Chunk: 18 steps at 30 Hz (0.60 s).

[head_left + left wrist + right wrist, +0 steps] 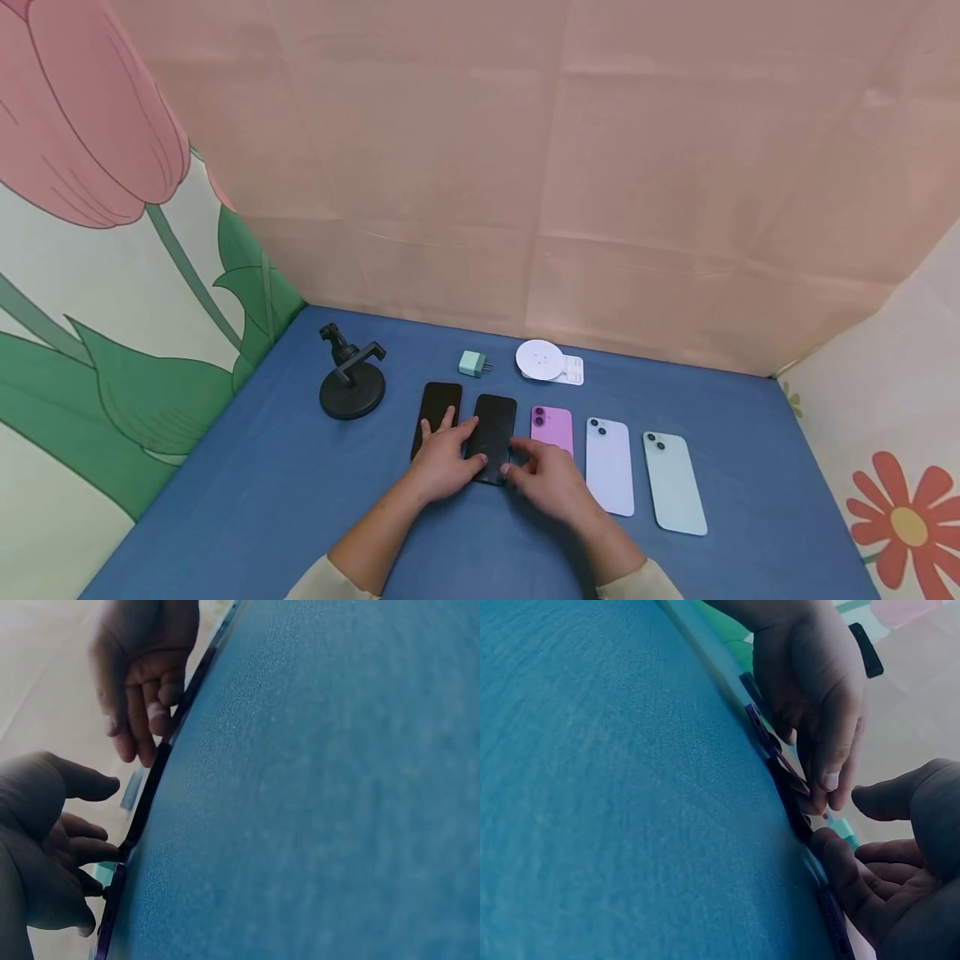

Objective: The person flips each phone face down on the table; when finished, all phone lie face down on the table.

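Two phones lie screen up, side by side: a dark one [435, 402] on the left and a black one [491, 425] beside it. My left hand [444, 462] is spread over both, its fingers on the left phone and its thumb on the lower part of the black one. At the black phone's right edge rests my right hand [551, 479], fingers loosely bent. In the right wrist view, the right hand's thumb [889, 801] stands apart from its fingers. A pink phone [553, 427], back up, is partly hidden behind the right hand.
Further right lie a pale lilac phone [610, 475] and a pale green phone [675, 483], backs up. Behind stand a black phone stand [352, 390], a mint charger plug [472, 363] and a white round disc [540, 360] on a white card [573, 372]. Blue cloth [262, 500] covers the table.
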{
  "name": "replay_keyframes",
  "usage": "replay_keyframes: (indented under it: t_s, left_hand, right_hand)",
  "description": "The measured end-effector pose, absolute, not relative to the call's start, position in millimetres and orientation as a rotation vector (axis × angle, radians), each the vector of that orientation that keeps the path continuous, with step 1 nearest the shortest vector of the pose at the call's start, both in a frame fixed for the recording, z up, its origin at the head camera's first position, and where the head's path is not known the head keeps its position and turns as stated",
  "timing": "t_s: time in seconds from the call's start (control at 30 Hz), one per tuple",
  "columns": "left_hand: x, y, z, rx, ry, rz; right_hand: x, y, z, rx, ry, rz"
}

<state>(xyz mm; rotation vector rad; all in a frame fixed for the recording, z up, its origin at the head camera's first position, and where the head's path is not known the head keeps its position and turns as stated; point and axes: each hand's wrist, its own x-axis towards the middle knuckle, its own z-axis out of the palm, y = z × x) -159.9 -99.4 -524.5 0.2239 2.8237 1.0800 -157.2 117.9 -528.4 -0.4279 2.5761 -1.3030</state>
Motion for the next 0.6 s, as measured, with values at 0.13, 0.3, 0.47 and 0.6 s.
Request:
replay_keyframes:
  t_s: [0.13, 0.3, 0.47, 0.6]
  left_hand:
    - [-160.2, -97.1, -523.0, 0.185, 2.811, 1.073]
    - [-160.9, -93.9, -523.3, 0.126, 2.785, 1.064]
    - [-161.2, -92.0, -524.4, 0.113, 2.779, 1.078]
    - [-161.4, -91.0, -526.1, 0.150, 2.795, 1.065]
  right_hand:
    - [-157.1, 119.9, -531.0, -0.421, 2.548, -1.328]
    - [-155.8, 121.5, -531.1, -0.399, 2.523, -1.374]
    - [-152.3, 122.5, -529.9, -0.387, 2.495, -1.444]
    - [-149.7, 122.1, -527.1, -0.382, 2.480, -1.479]
